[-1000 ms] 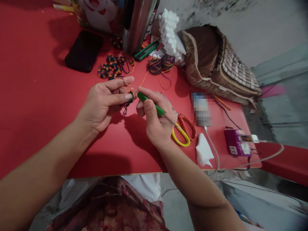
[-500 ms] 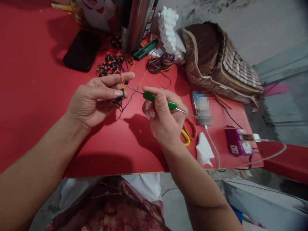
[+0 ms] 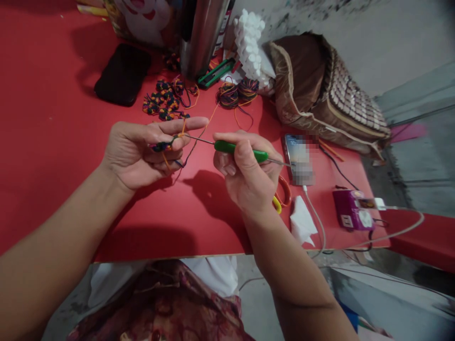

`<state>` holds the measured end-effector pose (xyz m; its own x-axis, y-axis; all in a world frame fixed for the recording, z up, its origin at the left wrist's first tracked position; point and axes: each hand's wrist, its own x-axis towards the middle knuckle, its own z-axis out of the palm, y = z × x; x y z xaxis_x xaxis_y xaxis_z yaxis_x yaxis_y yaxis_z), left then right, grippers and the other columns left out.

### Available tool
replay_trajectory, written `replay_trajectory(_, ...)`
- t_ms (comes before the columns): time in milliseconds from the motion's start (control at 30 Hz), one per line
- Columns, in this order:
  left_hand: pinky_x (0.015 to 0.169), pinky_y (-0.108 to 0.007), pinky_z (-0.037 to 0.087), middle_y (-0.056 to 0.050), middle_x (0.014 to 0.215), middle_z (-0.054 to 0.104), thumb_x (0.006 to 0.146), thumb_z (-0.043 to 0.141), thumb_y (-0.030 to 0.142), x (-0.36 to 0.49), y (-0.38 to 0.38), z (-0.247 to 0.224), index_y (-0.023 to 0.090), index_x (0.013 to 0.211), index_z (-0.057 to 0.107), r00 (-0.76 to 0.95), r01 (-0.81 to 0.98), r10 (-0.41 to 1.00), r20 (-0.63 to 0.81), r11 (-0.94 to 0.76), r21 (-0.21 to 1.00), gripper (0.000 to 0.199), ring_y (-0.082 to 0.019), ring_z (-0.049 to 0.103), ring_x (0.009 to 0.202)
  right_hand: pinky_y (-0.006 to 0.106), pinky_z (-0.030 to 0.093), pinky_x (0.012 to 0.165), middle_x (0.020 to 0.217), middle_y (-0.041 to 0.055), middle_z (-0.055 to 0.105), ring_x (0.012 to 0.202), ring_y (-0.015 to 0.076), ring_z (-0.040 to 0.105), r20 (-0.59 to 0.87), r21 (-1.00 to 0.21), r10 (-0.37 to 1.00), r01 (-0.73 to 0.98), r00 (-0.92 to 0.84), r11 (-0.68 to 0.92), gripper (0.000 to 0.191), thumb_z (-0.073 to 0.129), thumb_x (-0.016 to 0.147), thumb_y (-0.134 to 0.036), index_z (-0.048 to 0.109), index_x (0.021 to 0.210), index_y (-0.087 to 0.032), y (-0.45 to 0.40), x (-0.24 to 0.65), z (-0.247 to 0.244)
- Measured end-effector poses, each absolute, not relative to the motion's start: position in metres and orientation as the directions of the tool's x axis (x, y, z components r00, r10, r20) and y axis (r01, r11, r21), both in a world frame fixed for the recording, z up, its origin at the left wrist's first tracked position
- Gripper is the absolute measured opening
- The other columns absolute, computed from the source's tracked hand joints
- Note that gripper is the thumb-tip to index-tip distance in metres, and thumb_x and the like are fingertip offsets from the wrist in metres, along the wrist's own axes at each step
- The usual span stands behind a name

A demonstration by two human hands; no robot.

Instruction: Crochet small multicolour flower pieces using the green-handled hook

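Note:
My left hand [image 3: 137, 154] pinches a small dark and orange crocheted piece [image 3: 163, 146], with orange yarn looped over the outstretched index finger. In my right hand [image 3: 249, 173] is the green handle of a crochet hook [image 3: 224, 147]; its thin metal shaft reaches left to the yarn at my left fingertips. Behind my left hand lie multicoloured crocheted pieces [image 3: 164, 97]. Two small yarn bundles [image 3: 228, 94] rest further right, and a strand runs from them toward my left hand.
A black case [image 3: 122, 75] lies at the left, and a metal bottle [image 3: 202, 40] stands at the back. Scissors [image 3: 284, 192], a charging phone [image 3: 298, 158], white tissue [image 3: 302, 221] and a purple box [image 3: 350, 208] are at the right. Behind them sits a brown bag [image 3: 305, 80].
My left hand has tilted, and the crocheted piece has turned and moved slightly left. My right hand has shifted a little to the right with the hook.

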<state>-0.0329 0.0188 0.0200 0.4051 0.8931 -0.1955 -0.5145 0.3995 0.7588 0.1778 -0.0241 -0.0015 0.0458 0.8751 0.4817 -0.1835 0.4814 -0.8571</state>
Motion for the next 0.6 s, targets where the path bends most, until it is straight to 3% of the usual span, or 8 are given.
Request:
replay_trajectory(100, 0.043, -0.029, 0.03, -0.004, 0.069, 0.069, 0.056, 0.09, 0.021, -0.034, 0.019, 0.026, 0.022, 0.113, 0.093, 0.536, -0.44, 0.797, -0.28, 0.546, 0.713, 0.057, -0.008, 0.027, 0.047, 0.029, 0.046, 0.053, 0.067, -0.0049, 0.057, 0.054, 0.0112, 0.049, 0.471, -0.861, 0.881, -0.191, 0.045, 0.471, 0.023, 0.081, 0.113, -0.05, 0.096, 0.113, -0.032, -0.023, 0.178, -0.001)
replay_trajectory(200, 0.046, -0.032, 0.029, -0.005, 0.07, 0.069, 0.058, 0.091, 0.024, -0.036, 0.019, 0.025, 0.019, 0.116, 0.094, 0.525, -0.452, 0.801, -0.289, 0.55, 0.702, 0.059, -0.01, 0.028, 0.049, 0.028, 0.039, 0.049, 0.063, -0.0051, 0.054, 0.051, 0.0105, 0.045, 0.477, -0.85, 0.878, -0.232, 0.041, 0.473, 0.027, 0.082, 0.112, -0.053, 0.097, 0.11, -0.032, -0.022, 0.178, 0.001)
replay_trajectory(300, 0.045, -0.031, 0.021, -0.004, 0.069, 0.067, 0.061, 0.089, 0.028, -0.037, 0.02, 0.021, 0.014, 0.115, 0.095, 0.534, -0.457, 0.802, -0.268, 0.54, 0.706, 0.056, -0.008, 0.017, 0.049, 0.027, 0.037, 0.048, 0.062, -0.0058, 0.05, 0.049, 0.009, 0.041, 0.479, -0.842, 0.877, -0.27, 0.021, 0.466, 0.031, 0.08, 0.113, -0.055, 0.099, 0.11, -0.03, -0.021, 0.178, 0.003)
replay_trajectory(467, 0.045, -0.028, 0.021, -0.004, 0.069, 0.072, 0.065, 0.079, 0.024, -0.038, 0.022, 0.021, 0.016, 0.129, 0.093, 0.544, -0.421, 0.78, -0.309, 0.573, 0.703, 0.065, -0.01, 0.02, 0.048, 0.025, 0.036, 0.045, 0.059, -0.0079, 0.044, 0.046, 0.007, 0.036, 0.472, -0.85, 0.881, -0.251, 0.028, 0.464, 0.037, 0.082, 0.111, -0.06, 0.097, 0.099, -0.028, -0.019, 0.177, 0.008)
replay_trajectory(600, 0.043, -0.028, 0.011, -0.004, 0.065, 0.065, 0.06, 0.083, 0.026, -0.035, 0.021, 0.026, 0.012, 0.113, 0.094, 0.544, -0.439, 0.784, -0.298, 0.569, 0.695, 0.055, -0.006, 0.006, 0.049, 0.025, 0.037, 0.044, 0.058, -0.0092, 0.043, 0.045, 0.0067, 0.035, 0.437, -0.874, 0.898, -0.215, 0.04, 0.435, 0.045, 0.085, 0.105, -0.07, 0.093, 0.096, -0.027, -0.017, 0.177, 0.009)
